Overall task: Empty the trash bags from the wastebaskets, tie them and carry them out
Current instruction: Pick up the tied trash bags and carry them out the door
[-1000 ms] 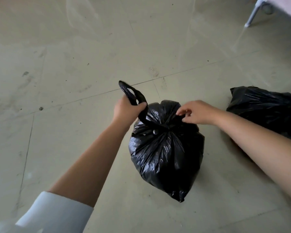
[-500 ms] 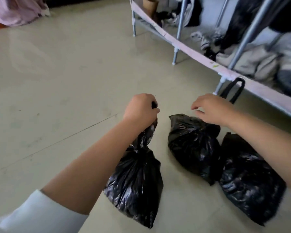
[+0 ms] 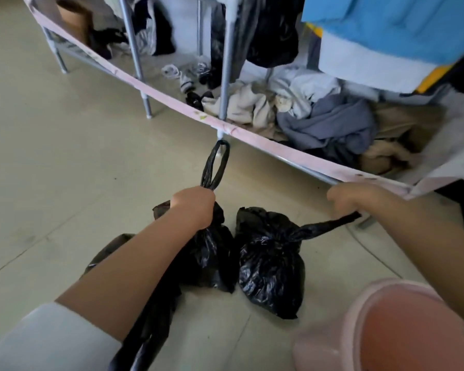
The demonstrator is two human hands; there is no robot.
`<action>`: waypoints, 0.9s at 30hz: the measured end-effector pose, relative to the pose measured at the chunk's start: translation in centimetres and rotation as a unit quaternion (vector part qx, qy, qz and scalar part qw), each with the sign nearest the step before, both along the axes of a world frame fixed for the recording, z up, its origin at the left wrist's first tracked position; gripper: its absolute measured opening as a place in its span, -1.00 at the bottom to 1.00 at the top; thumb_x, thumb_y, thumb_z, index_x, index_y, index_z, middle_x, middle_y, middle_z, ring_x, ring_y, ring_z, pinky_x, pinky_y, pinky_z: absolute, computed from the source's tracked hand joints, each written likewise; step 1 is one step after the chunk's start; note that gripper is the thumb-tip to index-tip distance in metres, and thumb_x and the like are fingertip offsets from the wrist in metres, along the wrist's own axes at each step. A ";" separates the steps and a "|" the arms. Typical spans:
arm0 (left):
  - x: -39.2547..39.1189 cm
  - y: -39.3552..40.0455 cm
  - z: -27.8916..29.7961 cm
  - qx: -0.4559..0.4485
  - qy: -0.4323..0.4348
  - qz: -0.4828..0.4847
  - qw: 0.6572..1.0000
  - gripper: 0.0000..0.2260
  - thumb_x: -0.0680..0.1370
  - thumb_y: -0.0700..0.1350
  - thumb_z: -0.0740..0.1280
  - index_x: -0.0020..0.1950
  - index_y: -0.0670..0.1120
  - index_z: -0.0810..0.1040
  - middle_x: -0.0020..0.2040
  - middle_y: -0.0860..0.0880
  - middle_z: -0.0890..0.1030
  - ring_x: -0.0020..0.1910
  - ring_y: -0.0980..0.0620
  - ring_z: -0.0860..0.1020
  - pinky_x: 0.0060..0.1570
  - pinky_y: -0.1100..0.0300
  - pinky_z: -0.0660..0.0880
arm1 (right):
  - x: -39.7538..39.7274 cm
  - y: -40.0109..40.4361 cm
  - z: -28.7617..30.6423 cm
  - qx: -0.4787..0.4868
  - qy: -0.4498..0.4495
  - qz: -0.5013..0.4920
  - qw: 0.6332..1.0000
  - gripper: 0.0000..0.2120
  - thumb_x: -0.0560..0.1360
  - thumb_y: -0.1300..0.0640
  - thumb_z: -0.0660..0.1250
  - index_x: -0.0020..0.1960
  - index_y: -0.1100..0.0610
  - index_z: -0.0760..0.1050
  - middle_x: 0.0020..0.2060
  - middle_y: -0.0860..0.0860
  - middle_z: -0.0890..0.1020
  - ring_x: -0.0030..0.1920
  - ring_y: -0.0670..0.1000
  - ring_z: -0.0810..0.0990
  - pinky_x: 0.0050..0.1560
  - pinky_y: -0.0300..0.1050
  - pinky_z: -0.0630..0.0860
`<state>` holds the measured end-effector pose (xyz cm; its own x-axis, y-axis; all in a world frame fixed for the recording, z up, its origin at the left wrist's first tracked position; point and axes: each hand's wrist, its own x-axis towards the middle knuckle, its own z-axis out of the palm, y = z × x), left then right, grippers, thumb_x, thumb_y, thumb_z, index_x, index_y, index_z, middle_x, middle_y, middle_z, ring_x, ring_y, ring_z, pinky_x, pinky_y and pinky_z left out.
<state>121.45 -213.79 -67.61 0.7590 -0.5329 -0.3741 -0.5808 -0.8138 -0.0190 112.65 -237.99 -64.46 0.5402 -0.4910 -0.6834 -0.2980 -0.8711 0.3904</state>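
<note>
Glossy black trash bags [image 3: 271, 266] at centre. Pink wastebasket [image 3: 359, 333] at five o'clock. White sleeve [image 3: 46, 341] at seven. Pale beige floor [image 3: 65, 156]. Pink-trimmed rack [image 3: 252, 136] with grey, cream, white clothes [image 3: 319, 119]; blue cloth [image 3: 386, 25] at one o'clock.

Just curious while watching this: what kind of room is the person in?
Probably a bedroom or dorm room: a metal clothes rack with hanging garments, a heap of crumpled clothes on its bottom shelf, and a pink wastebasket on the floor.

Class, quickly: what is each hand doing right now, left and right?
Left hand: closed, gripping the handles of a black trash bag.
Right hand: closed, pulling the twisted neck of another black bag.
</note>
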 end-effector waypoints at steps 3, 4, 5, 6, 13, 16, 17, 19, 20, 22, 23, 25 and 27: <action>0.4 -0.1 -1.0 0.010 0.014 0.011 1.000 -0.72 0.51 -0.35 0.15 0.17 -0.22 0.50 0.07 -0.14 0.55 0.04 -0.14 0.56 -0.15 0.13 0.46 | 0.6 -1.2 -0.5 -0.017 0.059 0.048 0.997 -0.79 0.43 0.05 0.35 -0.22 0.21 0.53 -0.39 -0.03 0.42 -0.34 -0.01 0.43 -0.17 -0.15 0.38; 0.6 0.3 -1.2 0.010 0.018 0.020 1.000 -0.72 0.51 -0.35 0.14 0.16 -0.21 0.50 -0.01 -0.12 0.54 -0.02 -0.13 0.55 -0.17 0.14 0.44 | 0.8 -1.3 -0.4 -0.016 0.082 0.050 0.995 -0.77 0.42 -0.02 0.36 -0.20 0.17 0.52 -0.40 -0.06 0.41 -0.35 -0.05 0.42 -0.20 -0.19 0.38; 0.8 0.6 -1.4 0.008 0.020 0.028 0.999 -0.72 0.51 -0.35 0.14 0.15 -0.20 0.51 -0.10 -0.09 0.50 -0.08 -0.12 0.52 -0.20 0.16 0.42 | 1.0 -1.3 -0.4 -0.015 0.106 0.055 0.993 -0.76 0.41 -0.04 0.37 -0.22 0.14 0.50 -0.40 -0.07 0.43 -0.37 -0.08 0.40 -0.24 -0.23 0.37; 1.0 1.0 -1.5 0.005 0.020 0.035 0.999 -0.73 0.51 -0.34 0.14 0.14 -0.18 0.52 -0.15 -0.05 0.46 -0.10 -0.10 0.50 -0.20 0.18 0.39 | 1.2 -1.2 -0.3 -0.032 0.140 0.067 0.987 -0.77 0.41 -0.01 0.37 -0.27 0.14 0.47 -0.40 -0.07 0.44 -0.40 -0.09 0.39 -0.27 -0.25 0.37; 1.6 2.4 -1.6 -0.022 0.019 0.072 0.997 -0.75 0.52 -0.32 0.15 0.08 -0.15 0.56 -0.12 -0.04 0.50 -0.13 -0.08 0.49 -0.24 0.19 0.37 | 4.3 2.5 0.7 0.151 -0.271 0.160 0.937 -0.81 0.44 0.33 0.21 -0.11 0.16 0.57 -0.08 0.14 0.63 -0.02 0.12 0.55 -0.08 -0.21 0.33; 1.8 3.3 -1.8 -0.054 0.024 0.101 0.993 -0.79 0.55 -0.24 0.19 0.10 -0.12 0.56 0.08 -0.10 0.58 0.04 -0.11 0.56 -0.18 0.17 0.42 | 7.4 5.5 -0.5 0.221 -0.356 0.174 0.891 -0.76 0.46 0.29 0.23 0.07 0.21 0.58 0.06 0.14 0.62 0.09 0.12 0.54 0.10 -0.11 0.42; 1.9 3.7 -1.7 -0.066 0.025 0.113 0.991 -0.80 0.56 -0.22 0.20 0.11 -0.11 0.56 0.11 -0.10 0.57 0.08 -0.11 0.55 -0.15 0.16 0.44 | 8.6 6.6 -1.1 0.234 -0.389 0.166 0.875 -0.74 0.46 0.26 0.23 0.11 0.19 0.56 0.10 0.13 0.60 0.11 0.12 0.54 0.15 -0.07 0.44; 2.1 4.5 -1.6 -0.087 0.034 0.130 0.987 -0.80 0.56 -0.19 0.21 0.13 -0.10 0.55 0.15 -0.11 0.57 0.12 -0.11 0.54 -0.07 0.14 0.47 | 10.6 8.6 -2.1 0.247 -0.457 0.095 0.849 -0.64 0.45 0.18 0.28 0.24 0.15 0.45 0.16 0.12 0.55 0.13 0.11 0.53 0.15 -0.05 0.48; 2.2 4.9 -1.5 -0.097 0.042 0.134 0.985 -0.80 0.56 -0.18 0.22 0.14 -0.09 0.56 0.17 -0.10 0.56 0.14 -0.10 0.54 -0.01 0.13 0.48 | 11.5 9.4 -2.4 0.261 -0.479 0.027 0.837 -0.54 0.43 0.16 0.30 0.32 0.14 0.36 0.19 0.11 0.50 0.15 0.11 0.51 0.12 -0.07 0.48; 2.4 5.5 -1.2 -0.118 0.060 0.136 0.982 -0.80 0.56 -0.16 0.24 0.14 -0.10 0.57 0.19 -0.09 0.56 0.18 -0.07 0.52 0.09 0.13 0.47 | 13.2 10.5 -2.9 0.312 -0.464 -0.143 0.817 -0.39 0.42 0.17 0.33 0.41 0.18 0.19 0.21 0.08 0.42 0.19 0.10 0.46 -0.03 -0.14 0.39; 2.5 5.9 -1.0 -0.129 0.064 0.137 0.980 -0.79 0.56 -0.16 0.24 0.14 -0.10 0.57 0.19 -0.08 0.56 0.19 -0.06 0.51 0.11 0.14 0.46 | 14.0 10.8 -3.3 0.335 -0.440 -0.210 0.806 -0.39 0.42 0.17 0.34 0.40 0.20 0.19 0.18 0.09 0.43 0.18 0.10 0.47 -0.07 -0.16 0.35; 2.8 6.5 -0.6 -0.145 0.066 0.147 0.976 -0.79 0.56 -0.16 0.24 0.14 -0.10 0.58 0.20 -0.06 0.57 0.19 -0.04 0.50 0.12 0.16 0.45 | 15.3 11.1 -4.1 0.367 -0.422 -0.272 0.783 -0.49 0.42 0.21 0.33 0.33 0.27 0.29 -0.02 0.10 0.48 0.02 0.09 0.53 -0.17 -0.14 0.36; 3.1 7.3 -0.5 -0.150 0.062 0.155 0.974 -0.79 0.56 -0.15 0.23 0.14 -0.11 0.59 0.19 -0.06 0.57 0.20 -0.04 0.50 0.14 0.15 0.45 | 16.2 11.3 -4.4 0.367 -0.428 -0.284 0.776 -0.58 0.41 0.27 0.29 0.26 0.30 0.38 -0.15 0.11 0.49 -0.20 0.05 0.51 -0.28 -0.19 0.39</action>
<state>124.55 -206.47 -68.06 0.8605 -0.3841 -0.3348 -0.2883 -0.9088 0.3017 128.82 -226.66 -68.85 0.7896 -0.4643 -0.4012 -0.5910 -0.3995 -0.7009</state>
